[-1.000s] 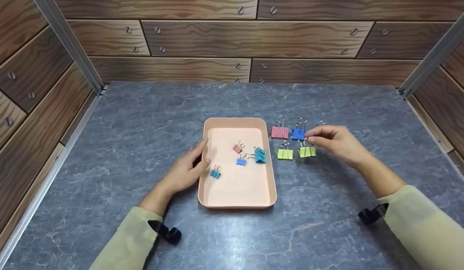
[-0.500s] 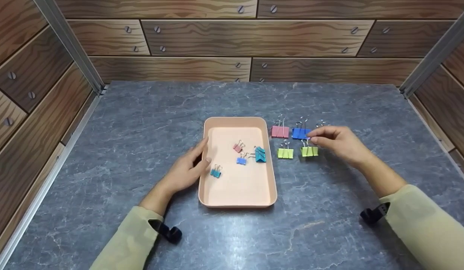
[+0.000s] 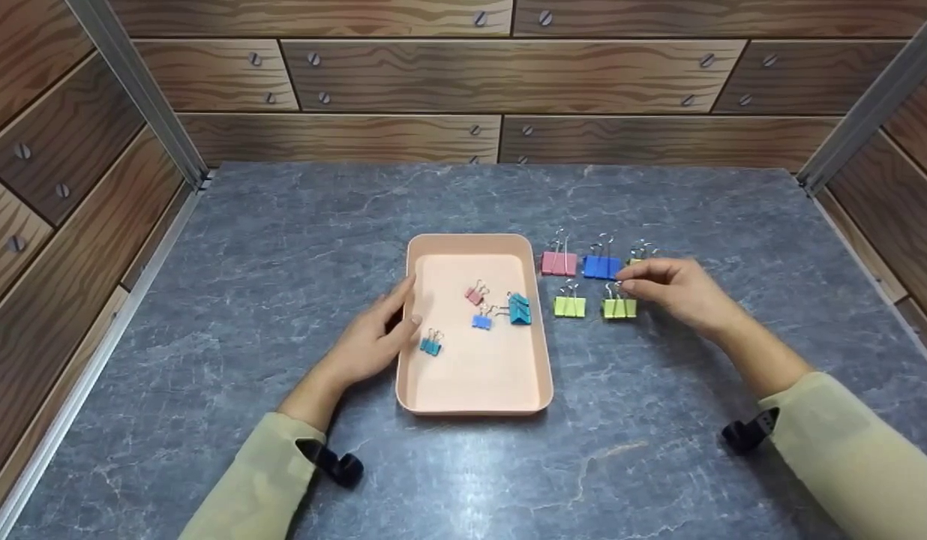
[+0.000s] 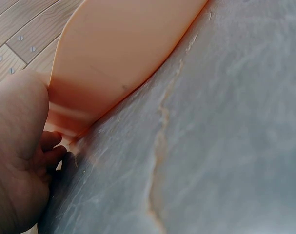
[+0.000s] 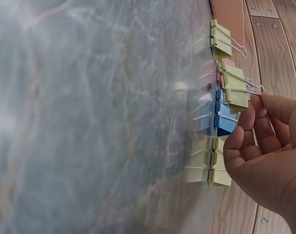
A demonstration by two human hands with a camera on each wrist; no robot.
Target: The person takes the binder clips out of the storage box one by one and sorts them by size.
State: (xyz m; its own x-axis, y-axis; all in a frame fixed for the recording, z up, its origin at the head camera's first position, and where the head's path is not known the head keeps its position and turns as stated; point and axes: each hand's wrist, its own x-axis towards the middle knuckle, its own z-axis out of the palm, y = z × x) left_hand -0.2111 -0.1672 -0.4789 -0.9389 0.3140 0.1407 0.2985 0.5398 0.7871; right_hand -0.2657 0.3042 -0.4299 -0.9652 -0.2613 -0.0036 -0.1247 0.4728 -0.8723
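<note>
My left hand [image 3: 370,337] grips the left wall of the peach tray [image 3: 475,390], its thumb over the rim. Inside the tray lie a small pink, a small blue and a small teal binder clip, plus a larger teal binder clip [image 3: 519,309]. With thumb and forefinger, my right hand [image 3: 677,292] pinches the wire handle of a yellow-green binder clip [image 3: 619,308], also seen in the right wrist view as the yellow-green clip [image 5: 234,87] at the fingertips. The clip's body hangs below the fingers, close over the table.
Right of the tray stand a pink binder clip [image 3: 559,264], a blue binder clip [image 3: 602,267] and a yellow-green binder clip [image 3: 569,307]. Another yellow-green clip [image 3: 641,262] is partly hidden behind my right hand. Wood-patterned walls [image 3: 463,75] enclose the table.
My right hand has shifted slightly right and nearer with the pinched yellow-green binder clip, baring more of the clip behind it. The left hand and tray have stayed put.
</note>
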